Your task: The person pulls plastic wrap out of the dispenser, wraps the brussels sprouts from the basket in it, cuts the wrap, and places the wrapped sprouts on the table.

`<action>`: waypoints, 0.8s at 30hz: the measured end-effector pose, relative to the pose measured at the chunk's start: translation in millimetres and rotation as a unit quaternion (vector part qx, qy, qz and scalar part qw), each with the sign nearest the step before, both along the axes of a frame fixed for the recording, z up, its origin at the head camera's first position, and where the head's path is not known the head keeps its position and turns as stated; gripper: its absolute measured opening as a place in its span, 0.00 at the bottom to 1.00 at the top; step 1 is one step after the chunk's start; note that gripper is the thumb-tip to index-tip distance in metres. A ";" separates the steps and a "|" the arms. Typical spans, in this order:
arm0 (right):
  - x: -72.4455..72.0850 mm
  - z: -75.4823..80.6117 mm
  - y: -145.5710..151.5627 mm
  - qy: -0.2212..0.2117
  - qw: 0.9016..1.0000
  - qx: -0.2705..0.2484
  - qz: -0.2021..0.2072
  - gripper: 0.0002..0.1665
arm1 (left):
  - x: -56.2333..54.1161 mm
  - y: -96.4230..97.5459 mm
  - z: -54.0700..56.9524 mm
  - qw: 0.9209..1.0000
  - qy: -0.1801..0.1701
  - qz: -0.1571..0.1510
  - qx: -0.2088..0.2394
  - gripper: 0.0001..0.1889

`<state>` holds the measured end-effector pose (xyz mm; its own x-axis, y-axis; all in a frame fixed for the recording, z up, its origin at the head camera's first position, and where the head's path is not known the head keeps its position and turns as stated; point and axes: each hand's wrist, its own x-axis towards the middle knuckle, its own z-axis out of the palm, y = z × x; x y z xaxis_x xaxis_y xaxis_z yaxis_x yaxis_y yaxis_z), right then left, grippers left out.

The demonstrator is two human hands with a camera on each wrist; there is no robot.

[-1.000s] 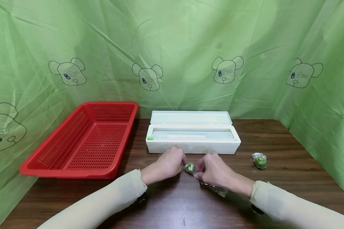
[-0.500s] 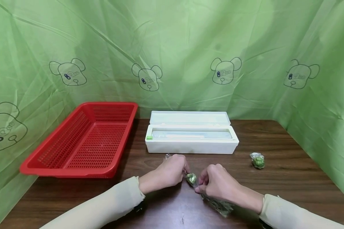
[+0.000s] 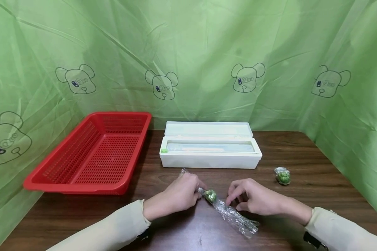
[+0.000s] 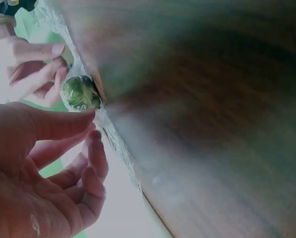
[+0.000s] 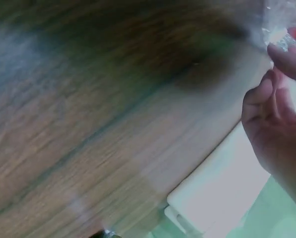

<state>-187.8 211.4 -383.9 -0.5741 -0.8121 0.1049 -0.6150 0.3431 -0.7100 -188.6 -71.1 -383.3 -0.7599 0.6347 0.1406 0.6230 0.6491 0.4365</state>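
A small green ball-shaped vegetable, like a Brussels sprout (image 3: 210, 196), lies tightly wrapped in cling film (image 3: 234, 216) on the table. One crumpled tail of film stretches toward the front right; the other runs left beneath my left hand (image 3: 183, 191). In the left wrist view, that hand's thumb and fingers lie close around the film beside the sprout (image 4: 81, 93), tips slightly apart. My right hand (image 3: 254, 195) hovers just beyond the longer tail, fingers loosely bent, holding nothing. In the right wrist view, the right hand (image 5: 277, 109) shows a gap between thumb and fingers.
A white cling film dispenser (image 3: 210, 161) stands behind the hands with its lid raised. At the left is a red perforated basket (image 3: 125, 190). Another wrapped green ball (image 3: 282, 176) sits at the right on the brown wooden table (image 3: 326, 195). A green curtain surrounds the table.
The right hand has let go of the film and drawn back to the right, exposing the long tail. The wrapped sprout has shifted slightly toward me. My left hand has moved slightly left, its fingers loosening.
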 end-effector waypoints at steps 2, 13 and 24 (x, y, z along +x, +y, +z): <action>-0.2 -3.4 0.9 -0.010 1.000 0.004 0.026 0.25 | 1.6 -0.4 -0.3 1.000 -0.018 0.004 0.002 0.16; 0.9 -12.7 -6.2 0.019 0.999 -0.021 0.043 0.06 | -1.7 2.1 -7.1 0.999 -0.037 0.008 0.016 0.17; -3.4 -11.0 -30.0 -0.098 0.986 -0.095 -0.100 0.04 | -7.8 7.1 -10.7 1.000 -0.015 0.021 0.014 0.09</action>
<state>-191.2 181.3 -394.9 -0.7455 -0.6563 0.1162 -0.3935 0.2928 -0.8714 -196.4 -64.0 -394.0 -0.7899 0.5983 0.1350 0.5819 0.6615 0.4731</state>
